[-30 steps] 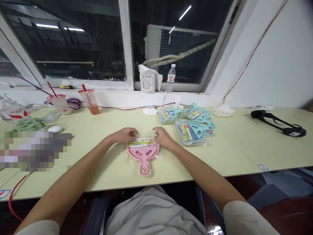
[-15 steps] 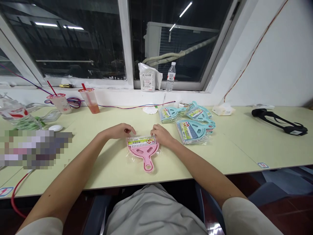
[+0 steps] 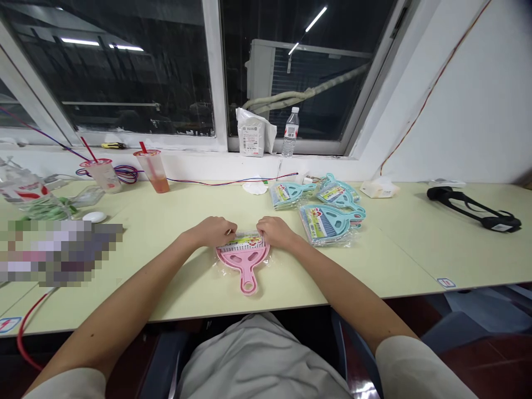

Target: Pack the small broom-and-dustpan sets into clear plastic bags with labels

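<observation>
A pink dustpan-and-brush set in clear plastic wrap lies on the table before me, handle towards me. White bristles and a yellow-green label show through the film at its far edge. My left hand is closed on the far left corner of the wrapped set. At the far right corner, my right hand pinches the wrap with its fingers curled. To the right lie several wrapped turquoise dustpan sets, apart from my hands.
Two drink cups with red straws stand at the back left. A water bottle and a white packet are on the windowsill. A tissue pack and a black strapped device lie right. The table's front edge is near me.
My left hand has moved right and closed on the wrap's far left corner; its fingers were apart before. My right fingers have curled tighter. The pink set has shifted slightly left.
</observation>
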A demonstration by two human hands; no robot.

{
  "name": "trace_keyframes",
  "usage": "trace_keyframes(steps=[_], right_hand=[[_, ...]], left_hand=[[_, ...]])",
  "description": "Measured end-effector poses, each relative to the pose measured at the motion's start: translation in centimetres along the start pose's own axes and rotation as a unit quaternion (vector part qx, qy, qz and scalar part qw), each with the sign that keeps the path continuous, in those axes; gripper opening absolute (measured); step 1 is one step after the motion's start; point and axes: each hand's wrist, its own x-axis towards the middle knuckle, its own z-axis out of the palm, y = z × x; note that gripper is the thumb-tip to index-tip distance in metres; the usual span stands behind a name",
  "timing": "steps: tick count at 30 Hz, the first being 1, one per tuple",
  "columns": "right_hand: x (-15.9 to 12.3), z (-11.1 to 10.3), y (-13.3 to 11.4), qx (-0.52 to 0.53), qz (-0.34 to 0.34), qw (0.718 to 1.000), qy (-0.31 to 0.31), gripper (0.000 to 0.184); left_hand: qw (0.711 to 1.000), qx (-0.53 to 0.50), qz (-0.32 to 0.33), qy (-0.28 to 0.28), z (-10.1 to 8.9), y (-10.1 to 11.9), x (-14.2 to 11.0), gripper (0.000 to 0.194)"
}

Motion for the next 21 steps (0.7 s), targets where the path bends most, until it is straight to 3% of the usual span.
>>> trace_keyframes(steps=[4, 8, 12, 18, 21], right_hand=[[-0.3, -0.6, -0.3, -0.003, 0.001, 1.0, -0.024, 0.021], [-0.4, -1.1, -1.5, -0.035, -0.02, 0.999, 0.033, 0.021], [-0.2, -1.3, -3.2, -0.027, -0.068, 0.995, 0.067, 0.022], [-0.4, -1.2, -3.4, -0.001, 0.016, 0.999, -0.03, 0.023], [-0.4, -1.1, -3.0, -0.018, 0.069, 0.997, -0.043, 0.028]], left_hand=[[0.998, 0.06, 0.035, 0.003, 0.5, 0.5, 0.1, 0.034], [0.992, 0.08, 0.091, 0.025, 0.8, 1.3, 0.2, 0.05], [0.986, 0.064, 0.142, 0.056, 1.1, 1.9, 0.4, 0.041], [0.995, 0.082, 0.053, -0.007, 1.0, 1.9, 0.1, 0.022], [0.995, 0.09, 0.022, -0.029, 1.0, 1.8, 0.0, 0.011]])
